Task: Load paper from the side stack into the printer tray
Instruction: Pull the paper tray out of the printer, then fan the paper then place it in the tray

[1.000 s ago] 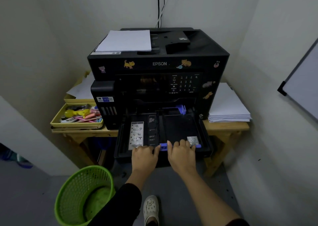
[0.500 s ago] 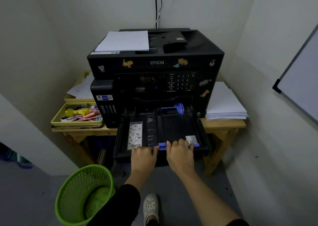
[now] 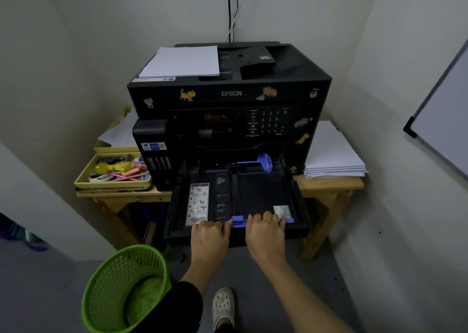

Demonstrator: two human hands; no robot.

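Note:
A black Epson printer (image 3: 228, 97) stands on a wooden table (image 3: 329, 184). Its black paper tray (image 3: 263, 188) is pulled out toward me and holds no paper. A blue paper guide (image 3: 239, 222) runs along the tray's front edge, and another blue guide (image 3: 264, 161) stands at the back. My left hand (image 3: 210, 237) and my right hand (image 3: 264, 234) lie side by side on the tray's front edge, fingers curled over it at the blue guide. A stack of white paper (image 3: 331, 152) lies on the table right of the printer. A thinner pile of white sheets (image 3: 182, 61) rests on the printer's top.
A yellow tray of pens and small items (image 3: 83, 179) sits left of the printer, loose sheets behind it. A green mesh waste basket (image 3: 119, 277) stands on the floor at lower left. A whiteboard (image 3: 443, 120) hangs on the right wall. My shoe (image 3: 222, 305) is below the tray.
Both hands stay on the tray's front edge. The view has shifted slightly, and the tray looks about as far out as before.

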